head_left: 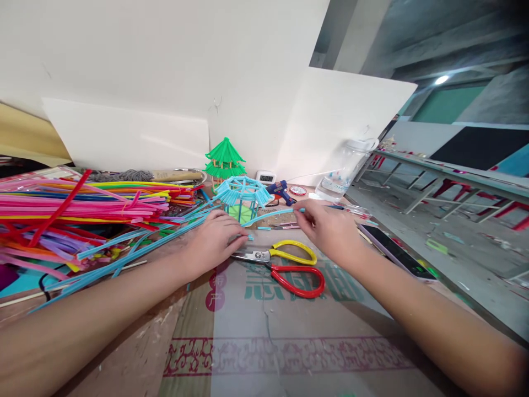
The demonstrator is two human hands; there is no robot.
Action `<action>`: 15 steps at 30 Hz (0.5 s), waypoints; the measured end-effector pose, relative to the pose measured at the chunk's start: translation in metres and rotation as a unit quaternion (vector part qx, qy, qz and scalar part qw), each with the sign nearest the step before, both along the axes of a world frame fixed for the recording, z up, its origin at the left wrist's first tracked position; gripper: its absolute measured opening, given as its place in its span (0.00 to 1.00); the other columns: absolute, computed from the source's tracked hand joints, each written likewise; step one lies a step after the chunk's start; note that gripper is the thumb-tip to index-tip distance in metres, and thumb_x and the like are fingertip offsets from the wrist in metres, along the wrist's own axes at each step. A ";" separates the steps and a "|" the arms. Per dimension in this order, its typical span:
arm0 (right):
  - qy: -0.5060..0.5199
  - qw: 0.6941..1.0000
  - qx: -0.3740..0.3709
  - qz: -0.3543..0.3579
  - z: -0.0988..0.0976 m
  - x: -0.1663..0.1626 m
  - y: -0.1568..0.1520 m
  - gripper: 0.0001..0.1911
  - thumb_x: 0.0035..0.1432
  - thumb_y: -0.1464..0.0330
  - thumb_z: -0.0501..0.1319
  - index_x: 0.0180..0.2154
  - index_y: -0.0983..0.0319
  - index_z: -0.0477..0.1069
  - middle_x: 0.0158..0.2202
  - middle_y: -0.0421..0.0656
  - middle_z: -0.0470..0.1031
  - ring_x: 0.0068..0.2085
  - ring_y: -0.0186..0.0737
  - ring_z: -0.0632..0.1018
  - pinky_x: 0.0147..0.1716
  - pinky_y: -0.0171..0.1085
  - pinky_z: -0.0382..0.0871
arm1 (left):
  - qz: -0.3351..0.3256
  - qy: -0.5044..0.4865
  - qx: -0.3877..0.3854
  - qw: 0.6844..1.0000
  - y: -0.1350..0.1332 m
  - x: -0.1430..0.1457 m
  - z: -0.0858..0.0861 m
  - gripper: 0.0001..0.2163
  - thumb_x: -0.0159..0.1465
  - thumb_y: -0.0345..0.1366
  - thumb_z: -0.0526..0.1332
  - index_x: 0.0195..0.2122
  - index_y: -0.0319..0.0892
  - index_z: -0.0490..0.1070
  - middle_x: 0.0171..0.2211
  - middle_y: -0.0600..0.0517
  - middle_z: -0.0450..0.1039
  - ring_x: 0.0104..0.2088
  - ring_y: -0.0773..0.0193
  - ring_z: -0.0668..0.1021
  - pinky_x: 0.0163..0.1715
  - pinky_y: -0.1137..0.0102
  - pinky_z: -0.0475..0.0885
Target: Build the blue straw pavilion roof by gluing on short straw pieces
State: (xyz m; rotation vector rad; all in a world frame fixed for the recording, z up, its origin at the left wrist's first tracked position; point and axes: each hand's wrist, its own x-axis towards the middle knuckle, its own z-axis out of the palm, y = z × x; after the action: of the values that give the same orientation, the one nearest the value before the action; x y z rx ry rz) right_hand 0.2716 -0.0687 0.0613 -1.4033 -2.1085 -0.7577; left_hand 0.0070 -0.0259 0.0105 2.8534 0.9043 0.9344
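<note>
My right hand [328, 227] is closed in a pinch on one end of a thin light-blue pipe cleaner [270, 215]. That stem runs left, in front of the small blue model, toward my left hand [219, 238]. My left fingers are bent together over the stem's other end, and the exact grip is partly hidden. At the left thumb tip is a short blue piece [250, 237]. Between my hands lie scissors [285, 263] with one yellow and one red handle. Just behind stands a blue pavilion-like model [243, 193] of pipe cleaners with a green base.
A heap of colourful pipe cleaners [82, 207] fills the table's left side. At the back stand a green tiered model [225, 160], a small digital timer [265, 177], a blue glue gun [283, 192] and a clear bottle [345, 171]. A phone [392, 251] lies near the right edge.
</note>
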 end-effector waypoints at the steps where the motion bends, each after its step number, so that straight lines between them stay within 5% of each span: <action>1: 0.051 0.998 -0.011 0.035 0.004 -0.003 -0.004 0.10 0.63 0.66 0.54 0.40 0.62 0.71 0.23 0.40 0.75 0.23 0.36 0.73 0.23 0.34 0.56 | -0.003 -0.017 -0.009 1.000 -0.003 0.002 0.003 0.10 0.68 0.39 0.55 0.38 0.43 0.76 0.37 0.52 0.80 0.40 0.61 0.77 0.49 0.61 0.61; 5: 0.255 0.938 -0.177 0.154 -0.001 -0.022 -0.012 0.14 0.64 0.62 0.54 0.31 0.62 0.73 0.27 0.42 0.76 0.29 0.36 0.75 0.29 0.34 0.65 | -0.024 -0.097 -0.052 0.994 -0.020 0.010 0.014 0.08 0.66 0.38 0.58 0.37 0.43 0.76 0.36 0.52 0.81 0.39 0.63 0.78 0.48 0.64 0.63; 8: 0.371 0.845 -0.324 0.209 -0.023 -0.040 -0.007 0.13 0.61 0.60 0.57 0.41 0.60 0.76 0.33 0.42 0.79 0.34 0.39 0.77 0.33 0.37 0.70 | -0.052 -0.106 -0.073 0.990 -0.027 0.015 0.015 0.08 0.66 0.38 0.58 0.35 0.44 0.76 0.35 0.54 0.81 0.38 0.63 0.78 0.48 0.65 0.64; 11: 0.448 0.761 -0.391 0.260 -0.041 -0.051 -0.001 0.13 0.59 0.60 0.60 0.41 0.60 0.77 0.39 0.43 0.79 0.42 0.42 0.77 0.42 0.40 0.71 | -0.092 -0.088 -0.080 0.989 -0.028 0.018 0.009 0.08 0.66 0.38 0.59 0.35 0.45 0.77 0.36 0.54 0.81 0.40 0.63 0.78 0.49 0.65 0.64; 15: 0.494 0.748 -0.372 0.242 -0.046 -0.051 0.001 0.10 0.56 0.61 0.63 0.34 0.60 0.78 0.33 0.41 0.78 0.37 0.38 0.76 0.42 0.39 0.70 | -0.105 -0.077 -0.095 0.987 -0.025 0.018 0.001 0.08 0.66 0.38 0.58 0.36 0.45 0.76 0.36 0.53 0.80 0.40 0.64 0.78 0.47 0.66 0.65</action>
State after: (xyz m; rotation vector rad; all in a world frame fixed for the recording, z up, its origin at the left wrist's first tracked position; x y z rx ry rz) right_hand 0.2202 -0.0680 0.0151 -1.0586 -1.6964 0.9769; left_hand 0.0248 -0.0508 0.0111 2.6118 0.6254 0.9705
